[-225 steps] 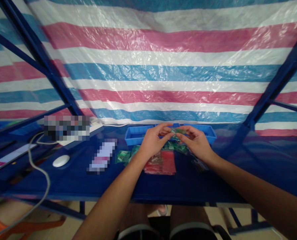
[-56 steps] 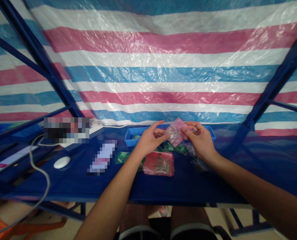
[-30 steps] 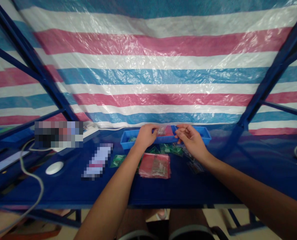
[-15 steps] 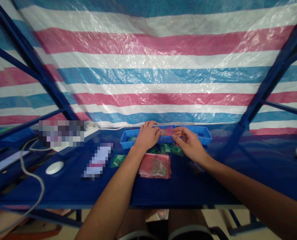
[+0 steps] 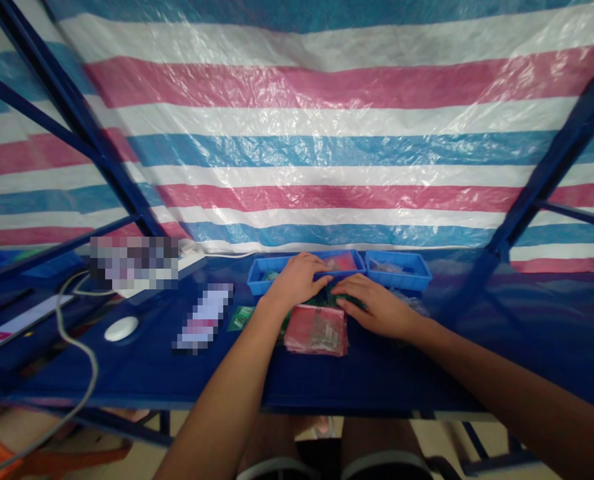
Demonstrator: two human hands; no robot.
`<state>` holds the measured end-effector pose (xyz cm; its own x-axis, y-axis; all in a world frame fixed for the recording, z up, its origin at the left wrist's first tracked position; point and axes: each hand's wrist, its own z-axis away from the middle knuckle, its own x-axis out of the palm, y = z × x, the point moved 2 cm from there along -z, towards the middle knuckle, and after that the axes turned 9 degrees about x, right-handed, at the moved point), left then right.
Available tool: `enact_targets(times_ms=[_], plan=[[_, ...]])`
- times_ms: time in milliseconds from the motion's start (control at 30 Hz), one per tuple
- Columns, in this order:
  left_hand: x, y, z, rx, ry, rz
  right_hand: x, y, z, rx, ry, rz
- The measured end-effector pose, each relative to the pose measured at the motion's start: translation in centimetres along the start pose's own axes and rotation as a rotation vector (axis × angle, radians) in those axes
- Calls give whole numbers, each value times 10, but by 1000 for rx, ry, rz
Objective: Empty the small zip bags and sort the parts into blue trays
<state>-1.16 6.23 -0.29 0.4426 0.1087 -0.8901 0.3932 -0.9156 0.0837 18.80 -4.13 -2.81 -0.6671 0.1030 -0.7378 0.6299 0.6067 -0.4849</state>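
Note:
My left hand (image 5: 297,281) lies with fingers stretched over a heap of small green packets (image 5: 239,319), just in front of the blue trays. My right hand (image 5: 379,308) rests flat on the same green heap, fingertips pointing left, touching the far edge of a stack of red plastic bags (image 5: 317,331). Neither hand shows anything held. A pink bag (image 5: 344,261) lies in the middle blue tray (image 5: 349,272). Most of the green packets are hidden under my hands.
A left blue tray (image 5: 257,279) and a right blue tray (image 5: 401,283) stand at the back of the blue table (image 5: 427,373). A white mouse (image 5: 121,328) and a grey cable (image 5: 89,353) lie at left. Striped tarp (image 5: 327,133) and blue frame bars (image 5: 77,113) close the back.
Both hands held a pink bag, set it into the middle blue tray, then drew back and came down onto the green packets behind the red stack.

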Motion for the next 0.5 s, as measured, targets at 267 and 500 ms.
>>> enact_targets(times_ms=[267,500], plan=[[-1,1,5,-55,167,128,-1,8,-3,-38,31,105],[-19,-13,29,-136,129,16,-30,38,-4,87,194,333]])
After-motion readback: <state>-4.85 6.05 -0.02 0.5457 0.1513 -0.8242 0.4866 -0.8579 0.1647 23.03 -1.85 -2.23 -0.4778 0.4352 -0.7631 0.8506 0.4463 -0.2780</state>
